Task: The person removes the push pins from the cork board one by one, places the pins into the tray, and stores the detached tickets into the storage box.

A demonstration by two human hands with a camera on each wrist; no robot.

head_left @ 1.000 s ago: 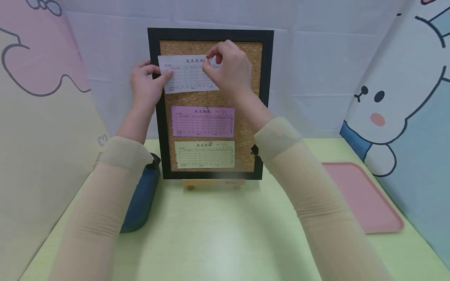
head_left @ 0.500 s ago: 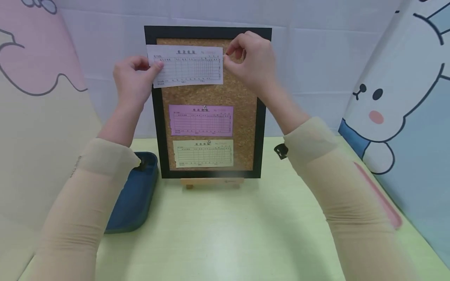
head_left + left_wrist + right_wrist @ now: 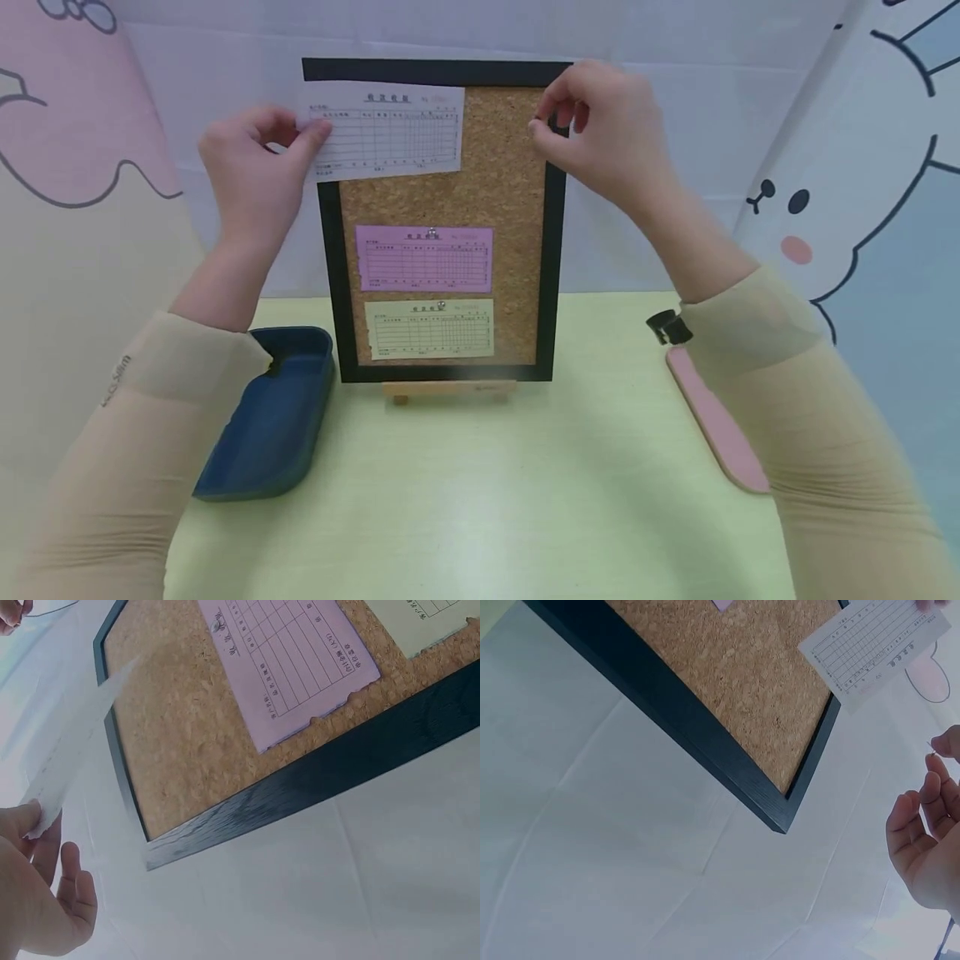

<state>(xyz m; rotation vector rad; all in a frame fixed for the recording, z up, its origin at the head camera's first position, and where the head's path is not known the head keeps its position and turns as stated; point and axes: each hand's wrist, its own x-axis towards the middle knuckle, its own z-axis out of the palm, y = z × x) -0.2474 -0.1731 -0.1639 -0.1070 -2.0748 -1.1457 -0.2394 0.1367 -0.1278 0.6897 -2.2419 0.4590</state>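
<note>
A black-framed cork board stands on a small wooden easel. A pink slip and a yellow slip are pinned to it. My left hand pinches the left end of a white printed slip, held loose over the board's top left corner. The left wrist view shows that slip nearly edge-on above my fingers. My right hand hovers at the board's top right edge, fingers curled. Its fingertips pinch a thin metal pin, apart from the slip.
A dark blue tray lies on the green table left of the easel. A pink tray lies to the right, partly behind my right sleeve. Cartoon-printed panels wall in both sides and a white sheet hangs behind.
The white slip has come off the cork and moved up and left in my left hand. My right hand has drawn away to the right, past the board's edge.
</note>
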